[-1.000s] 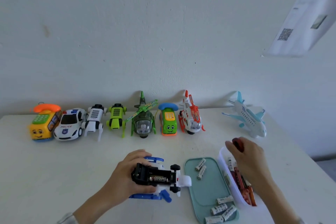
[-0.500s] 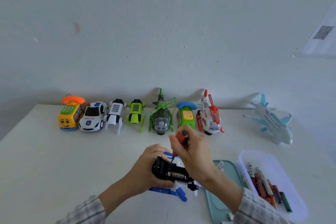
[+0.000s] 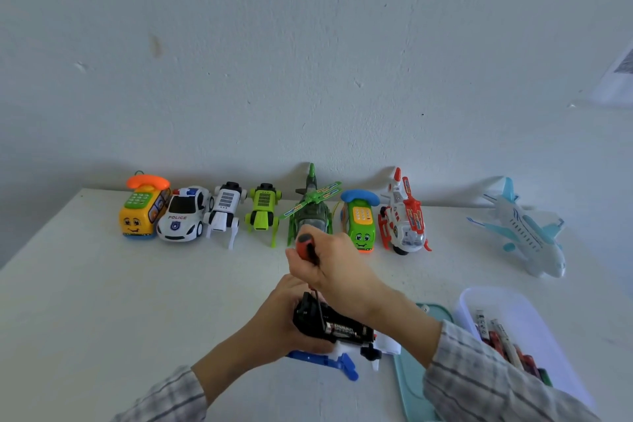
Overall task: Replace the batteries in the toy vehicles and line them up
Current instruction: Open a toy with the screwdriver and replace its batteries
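Note:
My left hand point(image 3: 274, 322) grips an upturned blue and white toy vehicle point(image 3: 337, 336) near the table's front, its black battery bay open with a battery point(image 3: 346, 328) showing. My right hand point(image 3: 337, 269) holds an orange-handled screwdriver point(image 3: 306, 248) upright, its shaft pointing down into the left end of the bay. Along the wall stand a yellow phone bus point(image 3: 142, 212), police car point(image 3: 183, 214), white robot dog point(image 3: 226, 209), green robot dog point(image 3: 263, 209), green helicopter point(image 3: 310, 207), green phone car point(image 3: 361, 221) and red-white helicopter point(image 3: 404, 216).
A light blue toy plane point(image 3: 524, 228) sits apart at the right. A teal tray point(image 3: 411, 384) lies under my right forearm, mostly hidden. Beside it a clear tub point(image 3: 479, 298) holds several pens or tools. A paper hangs on the wall at the far right.
My right hand left the tub with the screwdriver, crossed to the toy in my left hand and set the tip into its battery bay. The camera view shifted right, then left.

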The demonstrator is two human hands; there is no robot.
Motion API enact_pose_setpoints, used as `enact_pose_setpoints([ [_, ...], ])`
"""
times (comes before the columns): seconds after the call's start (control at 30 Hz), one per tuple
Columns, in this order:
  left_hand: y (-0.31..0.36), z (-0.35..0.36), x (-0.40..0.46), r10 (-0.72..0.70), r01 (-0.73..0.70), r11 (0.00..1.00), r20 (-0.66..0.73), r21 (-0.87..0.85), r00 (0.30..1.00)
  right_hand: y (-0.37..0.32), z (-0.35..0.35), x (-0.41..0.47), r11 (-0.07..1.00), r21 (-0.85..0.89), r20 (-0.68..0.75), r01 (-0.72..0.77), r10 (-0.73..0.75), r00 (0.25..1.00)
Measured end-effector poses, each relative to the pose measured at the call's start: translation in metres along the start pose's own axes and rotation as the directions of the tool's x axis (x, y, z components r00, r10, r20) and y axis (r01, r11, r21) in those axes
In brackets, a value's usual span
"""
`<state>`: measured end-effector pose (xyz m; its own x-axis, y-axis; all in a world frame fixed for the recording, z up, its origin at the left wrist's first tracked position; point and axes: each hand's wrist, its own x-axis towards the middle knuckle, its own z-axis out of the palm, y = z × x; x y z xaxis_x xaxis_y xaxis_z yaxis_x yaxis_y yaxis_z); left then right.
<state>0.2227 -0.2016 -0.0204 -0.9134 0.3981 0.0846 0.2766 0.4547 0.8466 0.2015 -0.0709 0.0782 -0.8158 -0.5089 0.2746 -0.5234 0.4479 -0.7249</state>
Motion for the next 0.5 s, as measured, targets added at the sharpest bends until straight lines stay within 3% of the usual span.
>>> enact_pose_setpoints([
  [0.1, 0.001, -0.001, 0.001, 0.054, -0.053, 0.998, -0.024, 0.024, 0.998, -0.007, -0.008, 0.002, 0.999, 0.045, -0.050, -0.014, 0.016, 0.999],
  [0.27, -0.005, -0.001, 0.000, 0.073, -0.072, 0.997, -0.030, 0.016, 0.997, 0.000, -0.040, -0.009, 0.972, 0.165, -0.194, -0.169, 0.200, 0.960],
  [0.37, -0.006, -0.001, 0.000, 0.073, -0.073, 0.997, -0.048, 0.006, 0.996, 0.011, -0.047, -0.026, 0.958, 0.015, 0.002, -0.286, 0.286, 0.958],
  [0.43, -0.004, 0.000, 0.001, 0.089, -0.089, 0.996, -0.057, 0.008, 0.994, 0.016, -0.036, -0.041, 0.949, -0.137, 0.168, -0.285, 0.306, 0.937],
  [0.5, -0.002, 0.000, 0.000, 0.100, -0.101, 0.995, -0.064, -0.002, 0.993, 0.022, -0.020, -0.052, 0.929, -0.267, 0.238, -0.257, 0.322, 0.916],
])
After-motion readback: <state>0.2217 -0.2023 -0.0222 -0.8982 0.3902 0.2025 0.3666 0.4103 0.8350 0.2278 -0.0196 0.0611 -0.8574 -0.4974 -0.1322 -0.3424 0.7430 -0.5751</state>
